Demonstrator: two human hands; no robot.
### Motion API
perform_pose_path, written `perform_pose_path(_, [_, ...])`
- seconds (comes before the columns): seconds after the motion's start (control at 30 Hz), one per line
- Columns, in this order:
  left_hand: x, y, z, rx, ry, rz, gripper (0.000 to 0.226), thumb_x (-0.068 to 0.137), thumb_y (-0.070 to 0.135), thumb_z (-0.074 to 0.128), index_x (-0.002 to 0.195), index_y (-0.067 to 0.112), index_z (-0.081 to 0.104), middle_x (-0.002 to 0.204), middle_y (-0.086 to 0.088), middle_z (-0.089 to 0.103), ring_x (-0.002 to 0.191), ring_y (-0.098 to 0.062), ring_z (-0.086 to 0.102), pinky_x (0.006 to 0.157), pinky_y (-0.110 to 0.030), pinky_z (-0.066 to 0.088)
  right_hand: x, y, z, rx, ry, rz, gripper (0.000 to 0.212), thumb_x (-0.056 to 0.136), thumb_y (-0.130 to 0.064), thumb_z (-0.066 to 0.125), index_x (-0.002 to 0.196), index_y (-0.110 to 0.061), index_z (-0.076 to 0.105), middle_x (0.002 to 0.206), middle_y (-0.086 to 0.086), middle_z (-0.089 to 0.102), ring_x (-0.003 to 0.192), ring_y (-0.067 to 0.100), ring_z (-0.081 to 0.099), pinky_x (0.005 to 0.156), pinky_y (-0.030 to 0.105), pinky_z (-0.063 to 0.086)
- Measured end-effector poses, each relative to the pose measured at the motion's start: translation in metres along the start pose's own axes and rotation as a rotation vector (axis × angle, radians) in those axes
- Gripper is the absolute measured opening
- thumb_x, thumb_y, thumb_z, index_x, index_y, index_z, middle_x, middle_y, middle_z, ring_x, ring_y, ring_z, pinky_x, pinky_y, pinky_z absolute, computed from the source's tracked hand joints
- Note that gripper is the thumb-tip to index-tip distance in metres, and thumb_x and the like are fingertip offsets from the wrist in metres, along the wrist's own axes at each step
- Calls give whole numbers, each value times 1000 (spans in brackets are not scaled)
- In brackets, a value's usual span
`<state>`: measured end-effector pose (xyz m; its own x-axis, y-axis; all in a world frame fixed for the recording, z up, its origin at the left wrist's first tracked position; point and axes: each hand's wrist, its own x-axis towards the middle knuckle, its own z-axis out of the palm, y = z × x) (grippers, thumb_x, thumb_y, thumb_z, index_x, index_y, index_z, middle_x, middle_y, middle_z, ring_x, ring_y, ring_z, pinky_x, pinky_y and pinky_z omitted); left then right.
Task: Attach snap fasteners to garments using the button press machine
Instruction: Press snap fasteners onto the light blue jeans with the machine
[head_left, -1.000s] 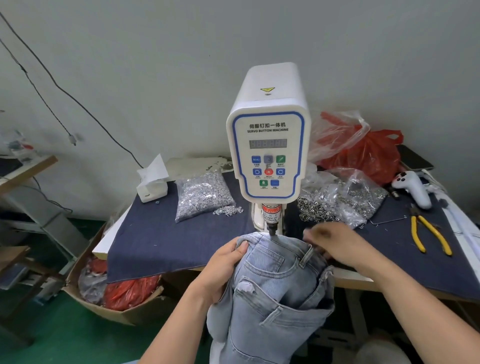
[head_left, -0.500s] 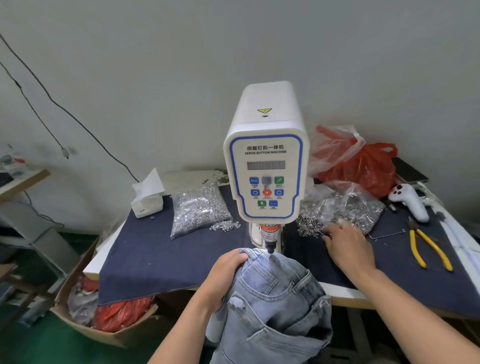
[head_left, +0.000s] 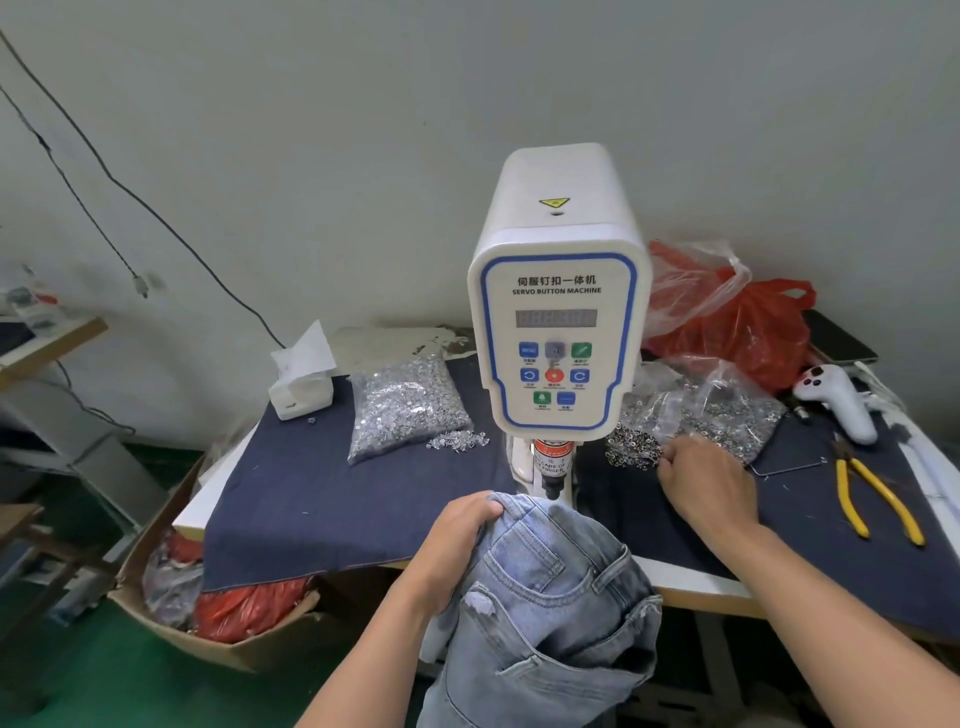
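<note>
A white servo button press machine (head_left: 560, 332) stands on the table covered in dark blue cloth (head_left: 322, 499). Light blue jeans (head_left: 545, 597) hang over the table's front edge, with the waistband under the press head (head_left: 553, 475). My left hand (head_left: 457, 535) grips the waistband at its left side. My right hand (head_left: 704, 480) reaches into a loose pile of dark metal snap fasteners (head_left: 631, 449) to the right of the machine, fingers curled at the pile. Whether it holds a fastener is hidden.
A clear bag of silver fasteners (head_left: 405, 405) lies left of the machine, a tissue box (head_left: 301, 387) behind it. Right of the machine are an open bag of fasteners (head_left: 722, 410), red bags (head_left: 748, 322), a white controller (head_left: 841, 400) and yellow pliers (head_left: 878, 501). A cardboard box (head_left: 208, 623) sits on the floor.
My right hand left the jeans and moved right and back to the fastener pile. The left hand kept its grip on the waistband. The camera view tilted upward.
</note>
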<state>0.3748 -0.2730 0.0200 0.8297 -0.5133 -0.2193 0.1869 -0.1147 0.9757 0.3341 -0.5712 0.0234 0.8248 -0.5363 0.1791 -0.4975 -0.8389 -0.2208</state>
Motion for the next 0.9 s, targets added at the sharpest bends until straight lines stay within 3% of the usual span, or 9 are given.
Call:
perform_pose_path(0.1, [0, 0, 0, 7, 5, -8, 52, 86, 33, 53, 105, -15, 58, 101, -18, 68, 95, -26, 61, 91, -44, 49, 2, -2, -4, -48, -34, -29, 19, 100, -29, 60, 95, -16, 73, 104, 6, 68, 96, 35, 67, 73, 40, 53])
perform_pose_path(0.17, [0, -1, 0, 5, 9, -18, 51, 86, 32, 53, 104, -15, 58, 101, -17, 68, 95, -26, 61, 90, -43, 49, 5, -3, -4, -87, -46, -39, 16, 99, -21, 59, 98, -14, 73, 106, 9, 69, 98, 35, 68, 75, 40, 53])
perform_pose_path(0.37, [-1, 1, 0, 0, 7, -26, 51, 86, 32, 53, 105, -15, 58, 101, -17, 68, 95, -26, 61, 90, -42, 50, 4, -1, -4, -15, -10, -34, 24, 99, -22, 55, 81, -12, 67, 91, 9, 69, 86, 36, 68, 66, 39, 52])
perform_pose_path(0.5, [0, -2, 0, -24, 6, -22, 53, 86, 31, 53, 108, -16, 58, 102, -17, 70, 96, -26, 63, 89, -41, 51, 0, -1, -6, 168, 3, -18, 30, 95, -18, 55, 66, -15, 59, 74, 7, 66, 72, 35, 64, 67, 42, 54])
perform_pose_path(0.73, [0, -2, 0, -37, 7, -5, 49, 87, 30, 54, 106, -15, 59, 100, -15, 71, 95, -25, 64, 89, -39, 53, -2, -8, -15, 581, -61, 70, 30, 101, -24, 54, 72, -15, 54, 66, 1, 59, 63, 22, 54, 55, 35, 33])
perform_pose_path(0.9, [0, -3, 1, -44, 1, -2, 45, 87, 30, 53, 102, -13, 59, 99, -15, 70, 94, -25, 63, 88, -40, 51, -23, -23, -19, 844, -144, 70, 34, 105, -27, 47, 72, -21, 43, 66, -1, 47, 63, 18, 43, 61, 34, 32])
